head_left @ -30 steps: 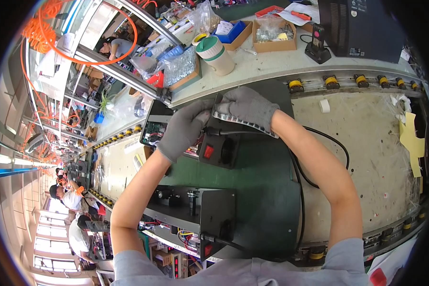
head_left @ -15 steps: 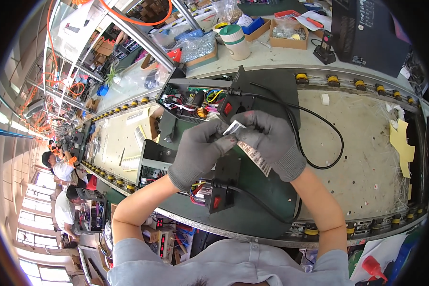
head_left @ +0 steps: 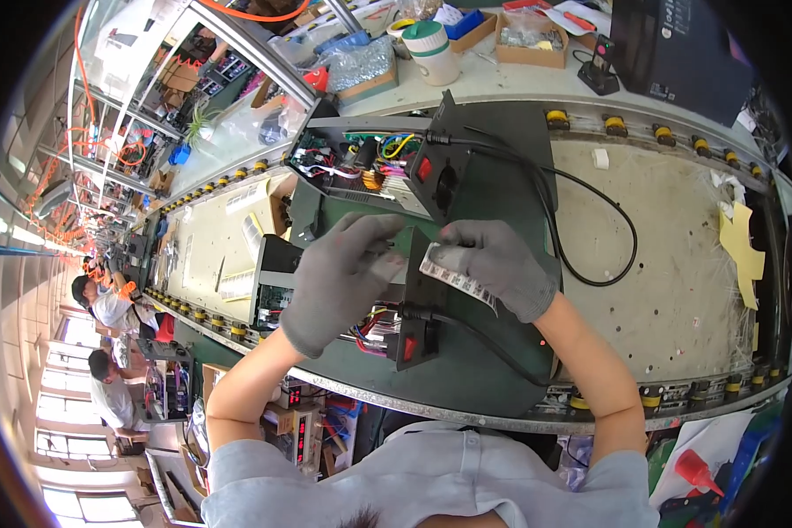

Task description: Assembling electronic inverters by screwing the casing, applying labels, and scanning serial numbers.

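My right hand, in a grey glove, pinches a strip of small printed white labels that slants down to the right. My left hand, gloved alike, is apart from the strip, with fingers and thumb spread; I see nothing between them. Beneath the hands stands an opened black device case with coloured wires, a red switch and a black cable plugged in. Farther off is a second opened case with a circuit board, wires and a red switch. My left hand partly hides the nearer case.
Both cases rest on a dark green board on a roller conveyor. A looped black power cable lies to the right. Behind stand a white container with a green lid and a parts box. Other people work at far left.
My left hand has drawn away to the left from the label strip and its fingers have spread. The right hand keeps the strip, which now lies flatter.
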Action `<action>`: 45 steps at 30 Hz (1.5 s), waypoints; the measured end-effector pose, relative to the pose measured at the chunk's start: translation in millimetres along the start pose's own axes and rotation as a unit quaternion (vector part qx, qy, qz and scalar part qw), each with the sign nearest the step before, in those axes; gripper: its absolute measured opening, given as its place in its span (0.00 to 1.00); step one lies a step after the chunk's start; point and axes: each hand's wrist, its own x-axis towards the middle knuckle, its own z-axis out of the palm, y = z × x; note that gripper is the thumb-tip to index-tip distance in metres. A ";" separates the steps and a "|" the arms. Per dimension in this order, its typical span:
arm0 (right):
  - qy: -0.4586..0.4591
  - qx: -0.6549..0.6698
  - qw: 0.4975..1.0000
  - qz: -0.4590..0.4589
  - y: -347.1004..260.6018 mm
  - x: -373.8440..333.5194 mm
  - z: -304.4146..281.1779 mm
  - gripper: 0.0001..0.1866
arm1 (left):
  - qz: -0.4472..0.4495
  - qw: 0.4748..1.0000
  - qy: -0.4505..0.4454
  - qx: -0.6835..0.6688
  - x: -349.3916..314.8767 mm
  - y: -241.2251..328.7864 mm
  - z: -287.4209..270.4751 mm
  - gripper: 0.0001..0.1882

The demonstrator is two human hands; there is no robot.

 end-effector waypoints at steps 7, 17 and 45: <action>-0.062 -0.020 0.998 0.014 10.5 18.9 1.7 0.08 | -0.050 0.990 -0.125 -0.043 -12.0 -16.1 -0.1 0.27; -0.115 -0.013 0.993 0.023 12.7 25.5 -1.1 0.09 | -0.039 0.990 -0.125 -0.047 -16.4 -20.4 1.6 0.27; 0.222 -0.107 0.948 -0.201 -13.9 -91.5 0.6 0.16 | 0.129 0.969 0.084 -0.191 -46.2 55.1 53.8 0.40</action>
